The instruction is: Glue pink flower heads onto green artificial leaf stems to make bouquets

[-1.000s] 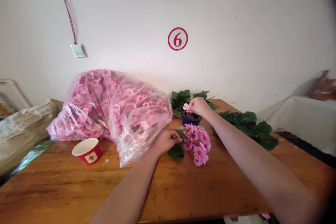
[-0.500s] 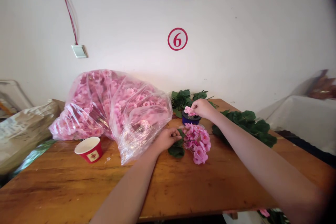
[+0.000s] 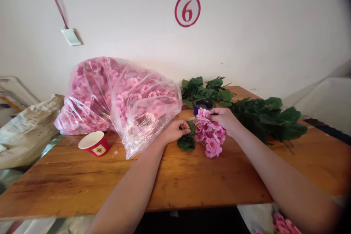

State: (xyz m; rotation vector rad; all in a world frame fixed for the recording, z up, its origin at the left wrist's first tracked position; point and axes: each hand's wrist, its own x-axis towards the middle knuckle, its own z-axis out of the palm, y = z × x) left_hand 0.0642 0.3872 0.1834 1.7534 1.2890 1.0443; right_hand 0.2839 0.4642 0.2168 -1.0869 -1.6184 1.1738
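Below the near edge of the bench (image 3: 192,190), more pink flowers (image 3: 285,225) show at the lower right. On the bench, the pink bunch (image 3: 211,137) lies between the hands, its blossoms toward the right and a green leaf (image 3: 186,144) at its left. The left hand (image 3: 176,131) rests by the leaf, fingers curled inward; whether they pinch a stem cannot be told. A red paper cup (image 3: 101,147) stands upright, well apart to the left. The right hand (image 3: 227,120) is at the bunch's upper side, thumb and forefinger apparently pinching blossoms at its top edge.

Handling assessment: the left fingers should steady the leaf end while the right ones settle the blossoms. A light pinch low, near the stems, is advisable; pressure on petals could crease them or pull heads loose.

Beyond, a clear bag (image 3: 137,98) packed with pink flowers sits left, a blue pot (image 3: 196,109) stands just behind the bunch, and loose greenery (image 3: 274,117) lies right. The wall behind bears a circled number 6 (image 3: 188,10).
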